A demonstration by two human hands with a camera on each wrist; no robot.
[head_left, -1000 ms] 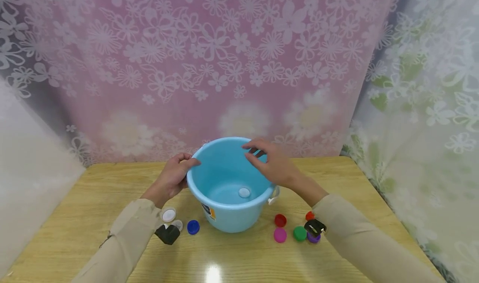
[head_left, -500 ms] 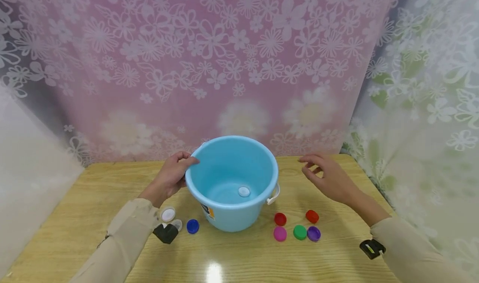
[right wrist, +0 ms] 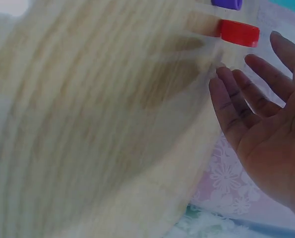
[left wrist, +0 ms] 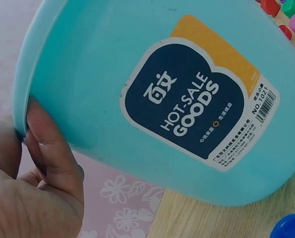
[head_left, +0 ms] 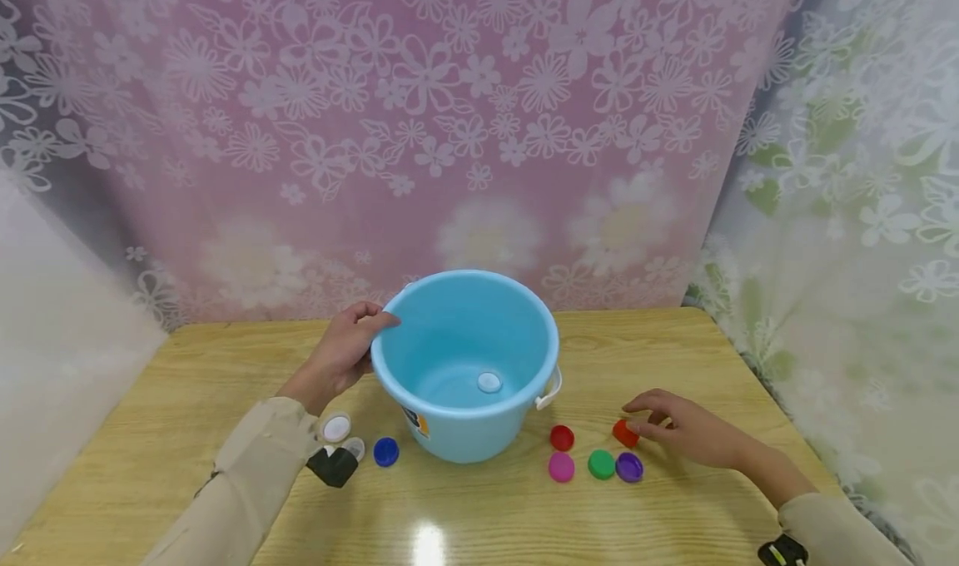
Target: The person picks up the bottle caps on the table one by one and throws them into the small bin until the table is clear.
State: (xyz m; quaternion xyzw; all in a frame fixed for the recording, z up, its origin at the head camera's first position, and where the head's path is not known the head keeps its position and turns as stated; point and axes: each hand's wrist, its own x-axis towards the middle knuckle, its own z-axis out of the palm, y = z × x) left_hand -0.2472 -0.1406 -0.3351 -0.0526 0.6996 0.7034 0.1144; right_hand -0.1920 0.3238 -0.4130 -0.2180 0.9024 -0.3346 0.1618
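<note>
A light blue bucket [head_left: 464, 433] stands on the wooden table, with a white bottle cap [head_left: 489, 382] lying on its bottom inside. My left hand [head_left: 345, 350] grips the bucket's left rim, thumb inside; the left wrist view shows the bucket's label [left wrist: 187, 99] close up. At the right, my right hand [head_left: 693, 431] is over the table beside an orange-red bottle cap [head_left: 625, 434]. In the right wrist view the fingers are loosely bent and apart from that cap [right wrist: 240, 33], holding nothing.
Red [head_left: 562, 438], pink [head_left: 561, 467], green [head_left: 601, 464] and purple [head_left: 629, 467] caps lie right of the bucket. A blue cap [head_left: 385, 452] and whitish caps [head_left: 336, 428] lie at its left. The white handle [head_left: 550, 389] hangs on the bucket's right side. A floral curtain [head_left: 479, 133] stands behind the table.
My right hand has moved from above the bucket out to the right, then down beside the orange-red cap. The left hand has stayed on the rim and the bucket has not moved noticeably.
</note>
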